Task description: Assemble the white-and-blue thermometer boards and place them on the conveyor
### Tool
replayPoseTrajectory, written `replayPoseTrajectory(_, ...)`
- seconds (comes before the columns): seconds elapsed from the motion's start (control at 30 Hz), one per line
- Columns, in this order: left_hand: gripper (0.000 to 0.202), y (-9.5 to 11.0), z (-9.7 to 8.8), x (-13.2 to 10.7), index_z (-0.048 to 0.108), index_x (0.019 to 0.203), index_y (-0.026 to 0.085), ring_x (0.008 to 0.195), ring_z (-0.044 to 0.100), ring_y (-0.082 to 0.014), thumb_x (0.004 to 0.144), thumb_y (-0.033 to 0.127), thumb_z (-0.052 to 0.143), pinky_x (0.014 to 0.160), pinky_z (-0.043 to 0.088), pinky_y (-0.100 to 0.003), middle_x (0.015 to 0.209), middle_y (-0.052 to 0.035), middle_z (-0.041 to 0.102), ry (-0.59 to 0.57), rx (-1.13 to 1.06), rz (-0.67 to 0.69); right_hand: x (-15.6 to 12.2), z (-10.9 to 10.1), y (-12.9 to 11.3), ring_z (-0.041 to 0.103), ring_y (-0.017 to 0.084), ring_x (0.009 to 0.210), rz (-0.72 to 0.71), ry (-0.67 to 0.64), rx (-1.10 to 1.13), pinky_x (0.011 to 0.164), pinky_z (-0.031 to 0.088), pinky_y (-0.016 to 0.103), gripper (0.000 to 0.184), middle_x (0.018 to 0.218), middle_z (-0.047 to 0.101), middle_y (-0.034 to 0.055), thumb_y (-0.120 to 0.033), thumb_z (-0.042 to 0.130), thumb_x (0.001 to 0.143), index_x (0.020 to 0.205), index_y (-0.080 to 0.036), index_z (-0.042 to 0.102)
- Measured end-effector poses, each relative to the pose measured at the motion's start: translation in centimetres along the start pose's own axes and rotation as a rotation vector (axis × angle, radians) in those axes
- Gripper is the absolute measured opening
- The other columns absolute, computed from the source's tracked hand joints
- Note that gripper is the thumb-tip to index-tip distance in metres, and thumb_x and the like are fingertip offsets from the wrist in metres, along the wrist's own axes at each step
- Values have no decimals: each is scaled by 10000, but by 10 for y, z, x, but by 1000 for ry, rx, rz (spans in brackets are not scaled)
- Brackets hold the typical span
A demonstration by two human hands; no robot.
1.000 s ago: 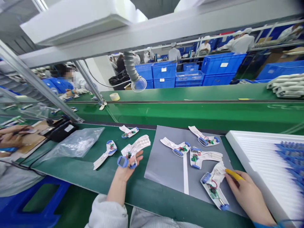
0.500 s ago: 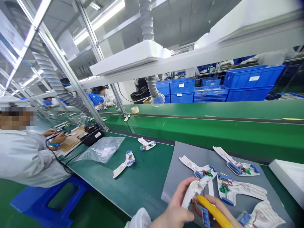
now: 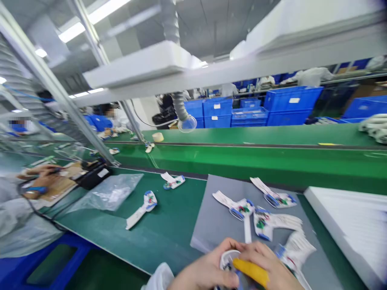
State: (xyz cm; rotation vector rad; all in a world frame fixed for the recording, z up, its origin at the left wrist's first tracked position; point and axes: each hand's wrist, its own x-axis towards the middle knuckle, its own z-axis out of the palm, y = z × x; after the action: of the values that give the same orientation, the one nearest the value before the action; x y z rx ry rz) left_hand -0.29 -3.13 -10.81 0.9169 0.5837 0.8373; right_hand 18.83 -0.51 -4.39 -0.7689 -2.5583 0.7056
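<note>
My left hand [image 3: 205, 270] and my right hand [image 3: 264, 259] meet at the bottom of the view, above a grey mat [image 3: 211, 217]. The left hand grips a white moulded part with blue trim [image 3: 226, 261], and most of it is hidden by my fingers. My right hand holds a yellow-handled tool [image 3: 250, 273] against that part, its tip out of sight. Next to the right hand lies a white assembly with wires [image 3: 294, 251]. Two more wired white assemblies [image 3: 240, 209] [image 3: 266, 221] and a third [image 3: 273, 199] rest further up the mat.
Two similar white parts [image 3: 147, 203] [image 3: 173, 180] lie on the green bench [image 3: 169, 237] beside a clear plastic bag [image 3: 109, 193]. A white foam board [image 3: 338, 229] stands at right. A co-worker's hands [image 3: 42, 179] work at left, and blue crates [image 3: 290, 106] stand beyond the conveyor.
My left hand has carried the white part rightward to my right hand, and both hands now sit close together over the mat. The view has tilted upward, so the hands sit lower in the frame.
</note>
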Motion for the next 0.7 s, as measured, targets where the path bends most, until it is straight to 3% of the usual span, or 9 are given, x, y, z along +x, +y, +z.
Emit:
replayPoseTrajectory(0.07, 706, -2, 11, -3, 512, 1061, 166, 668, 534, -117, 502, 519, 762, 618, 403, -233, 815, -19, 553, -66, -104, -100, 3, -3, -11, 538, 208, 946, -87, 22, -33, 814, 477, 330, 358, 976, 636, 43, -132, 586, 732, 1067, -257, 601)
replayPoseTrajectory(0.13, 705, 1, 18, -5, 514, 1070, 154, 575, 493, -90, 513, 507, 762, 543, 375, -206, 720, 5, 542, -123, -102, -108, 3, 0, -14, 498, 208, 987, -136, 120, -44, 839, 450, 352, 331, 1006, 618, 50, -143, 590, 743, 1065, -222, 590)
replayPoseTrajectory(0.2, 655, 5, 20, -7, 523, 1065, 159, 572, 477, -79, 534, 451, 773, 531, 352, -190, 703, 15, 532, -140, -82, -60, -2, 5, -13, 480, 210, 1015, -138, 237, -56, 851, 437, 363, 310, 1039, 602, 64, -206, 593, 772, 1081, -206, 572)
replayPoseTrajectory(0.33, 621, 8, 21, -9, 522, 1088, 186, 567, 460, -77, 579, 470, 737, 516, 353, -200, 744, 5, 525, -14, -121, -27, -12, 10, -13, 535, 176, 939, -97, 370, -14, 781, 470, 304, 281, 972, 629, 63, -301, 584, 823, 1084, -204, 553)
replayPoseTrajectory(0.57, 642, 6, 26, -10, 537, 1103, 169, 605, 519, -113, 597, 532, 693, 522, 401, -212, 732, -24, 566, 64, -152, -66, -12, 12, -13, 591, 131, 852, -146, 439, 68, 726, 489, 242, 207, 871, 669, 32, -268, 586, 834, 1029, -199, 575)
replayPoseTrajectory(0.7, 647, 9, 28, -13, 525, 1109, 166, 619, 526, -115, 603, 536, 689, 529, 394, -208, 729, -20, 574, 86, -134, -92, -10, 7, -10, 583, 140, 811, -156, 404, 87, 704, 476, 259, 181, 832, 660, 31, -265, 602, 816, 981, -193, 581)
